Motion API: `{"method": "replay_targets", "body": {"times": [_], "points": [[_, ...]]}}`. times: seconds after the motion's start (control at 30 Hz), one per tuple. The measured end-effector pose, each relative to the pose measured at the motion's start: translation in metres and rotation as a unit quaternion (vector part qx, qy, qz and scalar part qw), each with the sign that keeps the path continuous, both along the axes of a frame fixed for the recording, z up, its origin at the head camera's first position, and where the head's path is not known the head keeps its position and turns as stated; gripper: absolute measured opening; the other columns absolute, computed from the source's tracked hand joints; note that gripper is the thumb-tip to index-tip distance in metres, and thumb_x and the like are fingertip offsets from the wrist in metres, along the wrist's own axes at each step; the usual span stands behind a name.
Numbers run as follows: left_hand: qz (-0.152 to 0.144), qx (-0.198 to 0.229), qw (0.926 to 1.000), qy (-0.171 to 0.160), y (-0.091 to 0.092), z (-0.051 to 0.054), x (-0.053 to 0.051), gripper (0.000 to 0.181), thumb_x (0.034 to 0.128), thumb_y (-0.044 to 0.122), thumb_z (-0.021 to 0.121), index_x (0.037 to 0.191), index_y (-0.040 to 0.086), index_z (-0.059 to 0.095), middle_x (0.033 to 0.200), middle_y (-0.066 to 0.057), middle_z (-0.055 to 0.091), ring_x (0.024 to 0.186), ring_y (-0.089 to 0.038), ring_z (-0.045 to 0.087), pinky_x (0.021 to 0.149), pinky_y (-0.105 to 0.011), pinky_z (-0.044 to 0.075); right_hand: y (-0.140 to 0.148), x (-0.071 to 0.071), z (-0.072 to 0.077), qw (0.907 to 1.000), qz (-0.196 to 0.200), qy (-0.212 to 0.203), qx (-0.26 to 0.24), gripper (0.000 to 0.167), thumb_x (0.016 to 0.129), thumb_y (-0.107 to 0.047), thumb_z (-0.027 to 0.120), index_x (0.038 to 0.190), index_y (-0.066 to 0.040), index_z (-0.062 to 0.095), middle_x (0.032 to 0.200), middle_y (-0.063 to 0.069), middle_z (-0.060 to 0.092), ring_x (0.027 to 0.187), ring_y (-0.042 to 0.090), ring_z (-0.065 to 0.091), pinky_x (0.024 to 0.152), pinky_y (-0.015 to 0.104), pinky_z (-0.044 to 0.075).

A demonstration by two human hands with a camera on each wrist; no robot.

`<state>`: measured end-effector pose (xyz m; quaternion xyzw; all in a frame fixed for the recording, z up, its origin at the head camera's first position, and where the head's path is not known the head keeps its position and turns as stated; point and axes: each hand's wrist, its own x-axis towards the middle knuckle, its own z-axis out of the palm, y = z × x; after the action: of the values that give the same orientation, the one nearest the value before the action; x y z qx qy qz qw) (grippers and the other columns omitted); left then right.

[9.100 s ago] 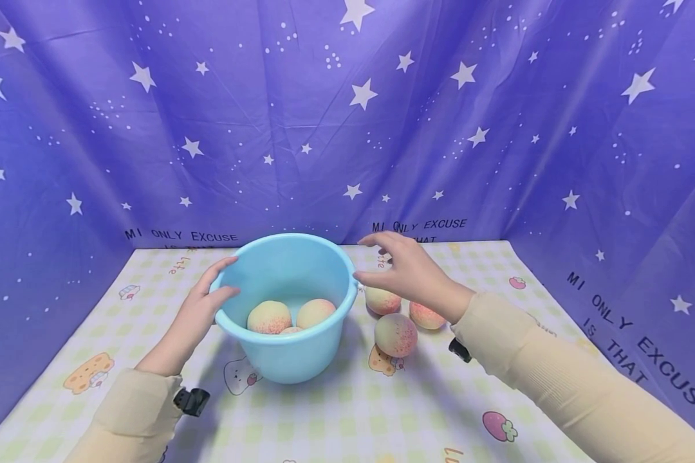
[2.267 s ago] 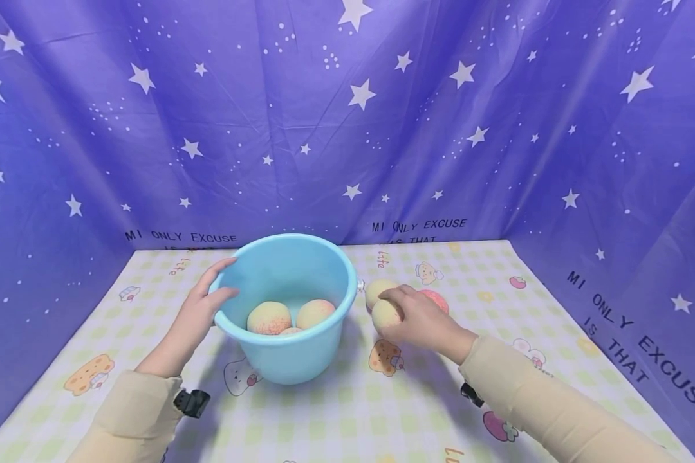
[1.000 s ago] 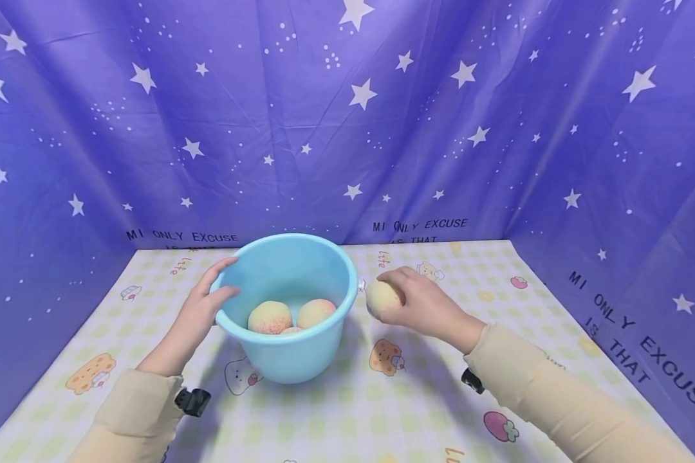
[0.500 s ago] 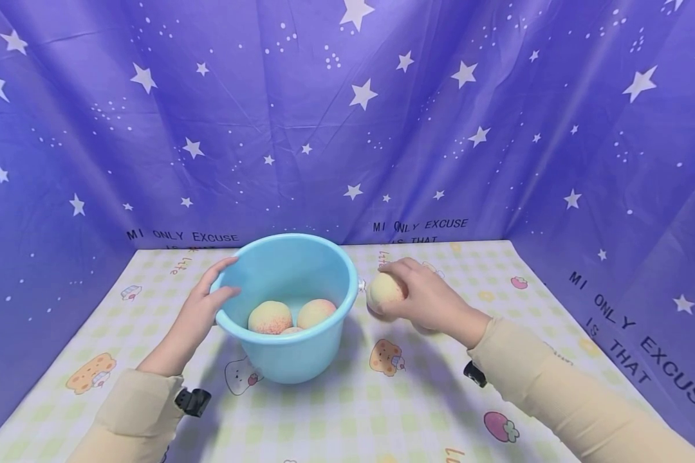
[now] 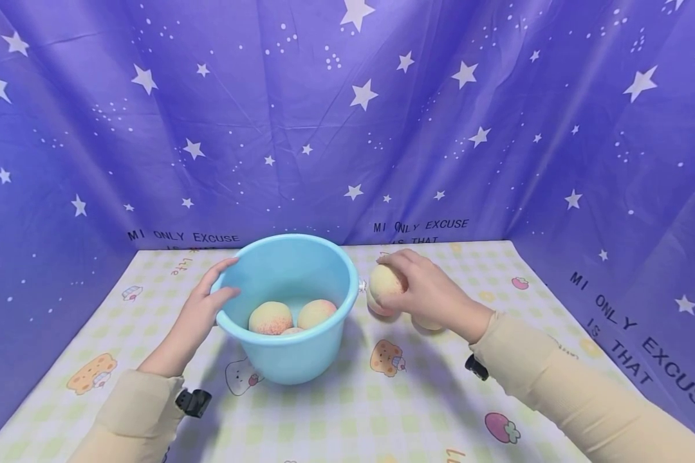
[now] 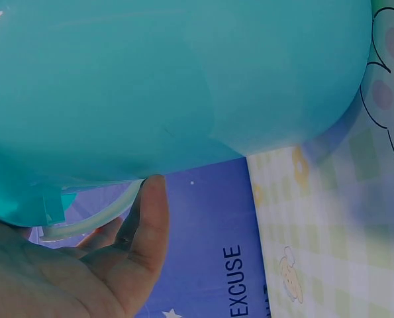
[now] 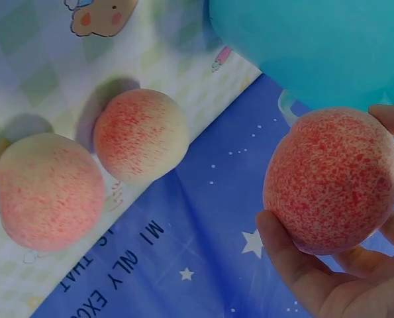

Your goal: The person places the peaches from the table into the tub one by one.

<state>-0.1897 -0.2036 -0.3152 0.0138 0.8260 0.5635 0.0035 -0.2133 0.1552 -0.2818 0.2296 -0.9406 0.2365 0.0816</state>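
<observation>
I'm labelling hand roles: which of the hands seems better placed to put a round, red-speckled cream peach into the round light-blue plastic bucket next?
Probably the right hand: it holds a peach beside the bucket, while the left hand grips the bucket.

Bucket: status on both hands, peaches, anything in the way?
Left hand holding bucket. Right hand gripping raised peach beside it. Three peaches visible inside, two more on tablecloth. Nothing covering bucket's mouth.

The blue bucket (image 5: 292,359) held three peaches (image 5: 271,318), one mostly hidden. A red-speckled cream peach (image 7: 332,182) was gripped in the right hand (image 5: 431,289) beside the bucket; two loose peaches (image 7: 140,136) lay close together nearby.
</observation>
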Motion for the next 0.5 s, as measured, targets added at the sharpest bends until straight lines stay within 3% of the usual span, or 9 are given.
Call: {"method": "replay_targets", "body": {"times": [0.5], "points": [[-0.001,-0.002,1.0000,0.003,0.001,0.001,0.001,0.064,0.0982,0.021,0.048,0.158,0.024,0.025,0.163,-0.017,0.022,0.133,-0.040,0.043,0.090,-0.040,0.049,-0.004,0.001,0.019,0.9997,0.009,0.021,-0.007,0.061,0.077,-0.025,0.078,0.133,-0.006,0.059,0.121,0.012,0.061,0.096,0.025,0.060,0.082,0.043,0.053]]}}
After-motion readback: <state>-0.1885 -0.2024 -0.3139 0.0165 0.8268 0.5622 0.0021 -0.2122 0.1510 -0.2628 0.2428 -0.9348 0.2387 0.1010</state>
